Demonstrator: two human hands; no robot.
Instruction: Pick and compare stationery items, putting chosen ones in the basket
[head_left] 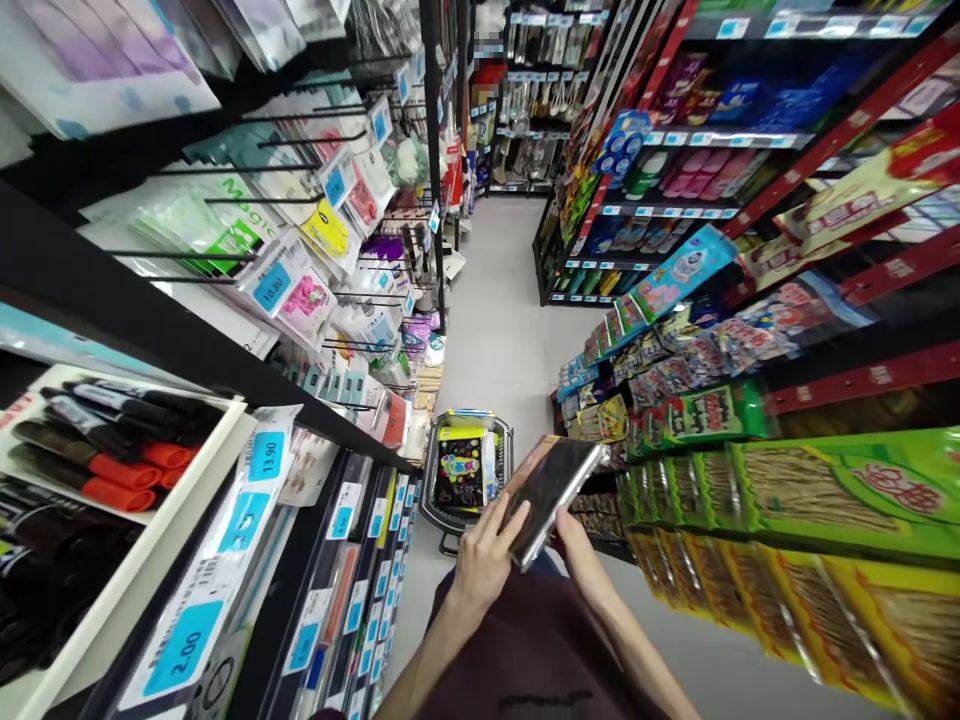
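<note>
Between my two hands, a dark notebook (559, 485) with a shiny cover and a brown strip along its far left side tilts in front of my body. The fingers of my left hand (484, 550) lie across its lower left corner and cover. At its right edge, my right hand (581, 550) grips from the side, its fingers partly hidden underneath. On the floor just beyond stands a dark shopping basket (429, 490). Inside it rest a black pack with colourful lettering (459, 468) and some yellow-edged items.
Left of me, racks carry hanging packets (300, 290), markers (112, 440) and blue price tags (184, 640). Snack bags (825, 490) hang close on my right. The grey aisle floor (491, 300) runs ahead, past a shelf end (551, 260), to shelves of utensils (544, 100).
</note>
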